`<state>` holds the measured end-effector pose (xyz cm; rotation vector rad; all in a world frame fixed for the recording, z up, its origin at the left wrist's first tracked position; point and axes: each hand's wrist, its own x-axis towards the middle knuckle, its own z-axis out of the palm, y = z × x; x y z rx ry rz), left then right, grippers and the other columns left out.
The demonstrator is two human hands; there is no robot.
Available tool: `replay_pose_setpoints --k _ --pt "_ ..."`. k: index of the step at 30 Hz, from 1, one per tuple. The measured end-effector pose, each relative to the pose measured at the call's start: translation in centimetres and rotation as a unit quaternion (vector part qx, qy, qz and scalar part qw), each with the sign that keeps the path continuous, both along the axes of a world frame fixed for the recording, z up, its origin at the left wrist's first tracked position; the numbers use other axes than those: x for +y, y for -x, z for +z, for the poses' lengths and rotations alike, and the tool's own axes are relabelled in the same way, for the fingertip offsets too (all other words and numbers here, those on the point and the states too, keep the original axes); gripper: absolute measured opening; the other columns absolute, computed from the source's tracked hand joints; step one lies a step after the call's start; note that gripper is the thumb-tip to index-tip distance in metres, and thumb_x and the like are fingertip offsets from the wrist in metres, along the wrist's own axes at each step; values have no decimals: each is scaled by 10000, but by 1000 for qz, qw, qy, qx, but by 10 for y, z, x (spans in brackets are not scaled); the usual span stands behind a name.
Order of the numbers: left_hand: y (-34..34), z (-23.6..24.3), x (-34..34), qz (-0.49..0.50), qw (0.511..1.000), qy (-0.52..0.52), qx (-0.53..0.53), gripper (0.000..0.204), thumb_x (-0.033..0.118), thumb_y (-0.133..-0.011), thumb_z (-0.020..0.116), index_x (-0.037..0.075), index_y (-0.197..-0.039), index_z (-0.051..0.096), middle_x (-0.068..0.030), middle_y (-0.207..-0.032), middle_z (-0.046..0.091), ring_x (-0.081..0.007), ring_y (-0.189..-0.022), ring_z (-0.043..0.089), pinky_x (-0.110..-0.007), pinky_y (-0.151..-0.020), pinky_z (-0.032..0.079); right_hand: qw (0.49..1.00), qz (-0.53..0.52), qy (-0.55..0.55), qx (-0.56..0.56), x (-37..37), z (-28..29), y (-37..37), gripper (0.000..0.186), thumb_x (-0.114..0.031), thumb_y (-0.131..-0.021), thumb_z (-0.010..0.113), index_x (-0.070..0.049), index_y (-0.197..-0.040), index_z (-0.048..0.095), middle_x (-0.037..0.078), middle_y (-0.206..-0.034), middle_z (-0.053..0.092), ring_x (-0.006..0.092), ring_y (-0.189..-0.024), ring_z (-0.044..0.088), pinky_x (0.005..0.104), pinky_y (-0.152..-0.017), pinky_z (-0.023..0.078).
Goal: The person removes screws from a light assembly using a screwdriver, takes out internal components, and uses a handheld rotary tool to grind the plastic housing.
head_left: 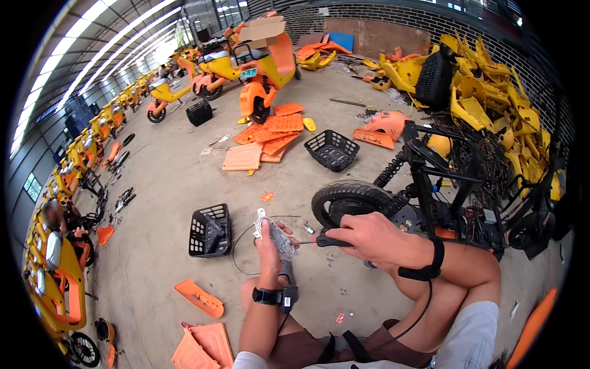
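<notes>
My left hand [268, 253] is closed around an oval lamp-like part [282, 242] with a clear, ribbed face and a pale bracket at its top. A thin dark wire [234, 253] loops out to the left beside it. My right hand [376, 238] grips a screwdriver [335, 238] by its dark handle. The shaft points left, and its tip is at the edge of the lamp part; whether it sits in a screw cannot be made out. Just beyond my right hand lies a stripped scooter frame [424, 178] with a black-tyred wheel [326, 203] and coil springs.
A black basket [195, 246] with a dark object inside stands left of my hands; another basket [332, 150] is farther off. Orange panels [243, 157] lie scattered on the floor. Scooters [258, 101] stand beyond, yellow shells [473, 98] pile up right, and a person [70, 218] is far left.
</notes>
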<state>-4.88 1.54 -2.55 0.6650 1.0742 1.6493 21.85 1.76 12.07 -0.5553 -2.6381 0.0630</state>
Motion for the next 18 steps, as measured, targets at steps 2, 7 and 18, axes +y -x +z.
replay_pose_setpoints --k 2,7,18 --pt "-2 2 -3 -9 1000 -1 1 505 498 -1028 432 7 -978 539 -137 -777 629 -246 -557 666 -380 -491 575 1000 0 -23 -22 -4 2 1 333 -115 -716 742 -68 -1030 643 84 -838 574 257 -722 663 368 -595 539" --pt "-9 9 -5 -16 1000 -10 21 473 465 -1039 440 10 -971 551 -123 -778 637 -223 -552 664 -336 -470 557 999 4 -25 -32 -8 4 5 229 -113 -726 708 -44 -930 630 109 -798 599 267 -693 673 374 -575 534" --pt "-12 9 -7 12 999 -24 39 474 461 -1045 424 10 -977 552 -123 -796 648 -212 -560 661 -326 -468 542 992 -95 82 27 -8 -11 16 294 -244 -730 762 -55 -954 743 113 -679 652 317 -633 666 391 -607 551"
